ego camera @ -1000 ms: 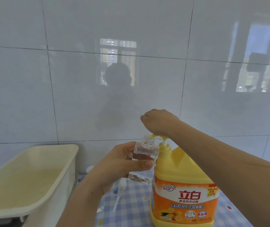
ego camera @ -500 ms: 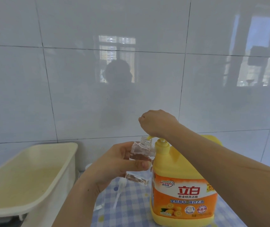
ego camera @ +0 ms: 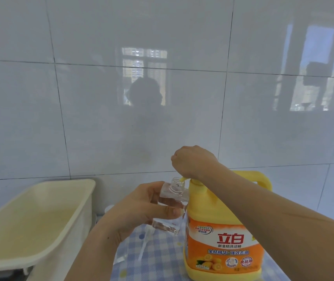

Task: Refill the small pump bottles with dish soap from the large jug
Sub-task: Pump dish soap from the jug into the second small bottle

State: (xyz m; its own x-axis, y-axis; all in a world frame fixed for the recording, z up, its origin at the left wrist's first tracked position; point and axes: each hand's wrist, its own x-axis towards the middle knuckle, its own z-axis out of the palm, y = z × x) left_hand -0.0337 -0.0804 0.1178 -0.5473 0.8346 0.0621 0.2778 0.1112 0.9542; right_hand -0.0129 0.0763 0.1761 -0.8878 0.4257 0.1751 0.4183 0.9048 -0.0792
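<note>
A large yellow dish soap jug (ego camera: pixel 223 246) with an orange label stands on the checked cloth at the lower right. My right hand (ego camera: pixel 192 161) is curled into a fist on top of its yellow pump head, pushed low. My left hand (ego camera: pixel 139 209) grips a small clear bottle (ego camera: pixel 172 201), uncapped and tilted, with its threaded neck right under the pump's spout (ego camera: pixel 182 179). A white pump top with its tube (ego camera: pixel 144 242) lies on the cloth below the bottle.
A cream plastic tub (ego camera: pixel 40 218) stands at the left, close to my left forearm. A blue and white checked cloth (ego camera: pixel 162 260) covers the surface. A white tiled wall (ego camera: pixel 162 98) rises directly behind everything.
My right hand has pressed the jug's pump head down; its stem no longer shows. The small bottle stays at the spout in my left hand.
</note>
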